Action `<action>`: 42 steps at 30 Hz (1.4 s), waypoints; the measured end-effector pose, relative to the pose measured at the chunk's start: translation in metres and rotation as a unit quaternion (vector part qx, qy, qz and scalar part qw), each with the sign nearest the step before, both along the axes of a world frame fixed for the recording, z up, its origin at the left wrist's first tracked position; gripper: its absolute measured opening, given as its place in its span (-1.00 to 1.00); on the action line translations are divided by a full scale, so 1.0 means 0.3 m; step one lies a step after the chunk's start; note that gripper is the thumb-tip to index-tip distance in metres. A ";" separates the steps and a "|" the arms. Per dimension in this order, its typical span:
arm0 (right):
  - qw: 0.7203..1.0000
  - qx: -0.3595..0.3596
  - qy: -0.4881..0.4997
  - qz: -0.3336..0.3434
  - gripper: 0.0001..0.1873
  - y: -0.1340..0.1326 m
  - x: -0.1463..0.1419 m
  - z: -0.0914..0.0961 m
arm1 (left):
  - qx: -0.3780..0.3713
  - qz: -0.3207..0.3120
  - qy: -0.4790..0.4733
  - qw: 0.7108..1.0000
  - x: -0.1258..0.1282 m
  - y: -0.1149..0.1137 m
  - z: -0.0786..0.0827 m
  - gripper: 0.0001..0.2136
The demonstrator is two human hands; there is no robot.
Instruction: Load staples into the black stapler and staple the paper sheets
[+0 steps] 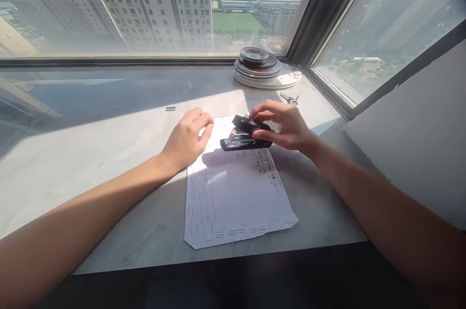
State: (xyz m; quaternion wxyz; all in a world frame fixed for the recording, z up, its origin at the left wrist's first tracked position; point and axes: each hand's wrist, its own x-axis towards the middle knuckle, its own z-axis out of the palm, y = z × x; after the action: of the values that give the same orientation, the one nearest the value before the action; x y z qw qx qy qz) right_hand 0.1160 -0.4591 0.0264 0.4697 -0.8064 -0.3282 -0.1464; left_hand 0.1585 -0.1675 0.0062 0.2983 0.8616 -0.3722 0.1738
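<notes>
A black stapler (245, 138) is gripped at its rear in my right hand (286, 124), thumb on the near side and fingers over the top. Its upper arm is lifted from the base, and it sits over the far part of a white stack of paper (240, 197). Rows of short staple-like marks line the left and bottom margins, and handwriting shows at the upper right. Over the stack's far left edge lies my left hand (190, 137). Its fingers are bent inward with the thumb close to them; the fingertips are hidden, so anything inside is out of sight.
Two small strips of staples (170, 108) lie on the marble sill (127, 154), left of the paper. A stack of plates (260, 76) stands in the window corner. A small metal object (291, 100) sits before it. The sill's front edge runs just below the paper.
</notes>
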 end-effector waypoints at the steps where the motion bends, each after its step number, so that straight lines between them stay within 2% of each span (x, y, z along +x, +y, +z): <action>1: 0.999 0.025 -0.001 -0.021 -0.61 -0.030 0.006 0.009 | 0.000 -0.027 -0.004 1.000 -0.028 -0.010 0.001 -0.81; 3: 0.997 0.036 -0.003 -0.069 -0.57 -0.089 0.019 0.026 | 0.035 -0.090 0.004 0.995 -0.079 -0.027 0.000 -0.79; 6: 0.990 -0.036 -0.011 -0.138 -0.56 -0.154 0.032 0.037 | 0.142 -0.170 0.038 0.974 -0.120 -0.031 -0.011 -0.61; 8: 0.980 -0.097 -0.024 -0.174 -0.58 -0.181 0.037 0.036 | 0.202 -0.165 0.060 0.964 -0.119 -0.021 -0.021 -0.52; 10: 0.971 -0.145 -0.037 -0.187 -0.62 -0.200 0.039 0.035 | 0.229 -0.140 0.073 0.960 -0.106 -0.010 -0.028 -0.50; 12: 0.966 -0.194 -0.032 -0.170 -0.66 -0.211 0.038 0.035 | 0.231 -0.131 0.076 0.961 -0.095 -0.002 -0.029 -0.51; 15: 0.964 -0.248 -0.014 -0.097 -0.69 -0.207 0.031 0.041 | 0.203 -0.146 0.071 0.966 -0.094 -0.005 -0.023 -0.56; 18: 0.967 -0.250 0.000 -0.038 -0.70 -0.180 0.017 0.054 | 0.171 -0.201 0.068 0.962 -0.103 -0.014 -0.015 -0.58; 21: 0.966 -0.254 0.029 -0.020 -0.75 -0.144 0.000 0.070 | 0.158 -0.254 0.082 0.951 -0.107 -0.016 -0.015 -0.48; 23: 0.965 -0.261 0.033 -0.013 -0.79 -0.122 -0.011 0.078 | 0.159 -0.265 0.099 0.946 -0.109 -0.014 -0.020 -0.40; 26: 0.965 -0.262 0.026 -0.004 -0.79 -0.095 -0.021 0.083 | 0.168 -0.261 0.103 0.945 -0.119 -0.010 -0.021 -0.39; 32: 0.969 -0.244 0.035 0.003 -0.76 -0.062 -0.026 0.073 | 0.177 -0.228 0.095 0.953 -0.165 -0.027 0.021 -0.55; 37: 0.968 -0.248 0.033 0.002 -0.77 -0.031 -0.036 0.069 | 0.176 -0.199 0.078 0.961 -0.181 -0.037 0.011 -0.41; 42: 0.965 -0.262 0.028 -0.001 -0.75 -0.006 -0.046 0.076 | 0.178 -0.178 0.068 0.965 -0.193 -0.038 -0.014 -0.37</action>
State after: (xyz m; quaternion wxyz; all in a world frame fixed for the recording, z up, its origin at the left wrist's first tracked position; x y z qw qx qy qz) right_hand 0.1024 -0.4610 0.0492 0.2507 -0.9055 -0.3407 -0.0335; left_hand 0.1006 -0.1791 0.0021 0.1914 0.8303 -0.5233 -0.0103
